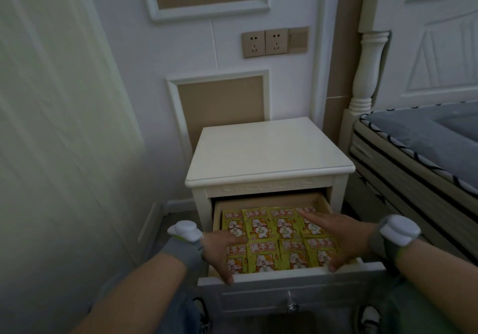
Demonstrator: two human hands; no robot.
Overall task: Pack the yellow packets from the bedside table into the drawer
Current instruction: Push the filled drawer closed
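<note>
My left hand (pixel 222 253) lies flat at the near left of the open drawer (pixel 292 274), fingers straight, thumb over the front rim. My right hand (pixel 333 240) rests on the right side, fingers spread straight across the yellow packets (pixel 261 240). The packets fill the drawer in two rows, far and near, printed with cartoon cats. Above, the table (pixel 263 152) top is pale and glossy. The bed (pixel 419 147) stands to the right.

Packets (pixel 278 240) in two rows inside open drawer (pixel 292 275) under bedside table (pixel 266 150); bed (pixel 419 147) right
</note>
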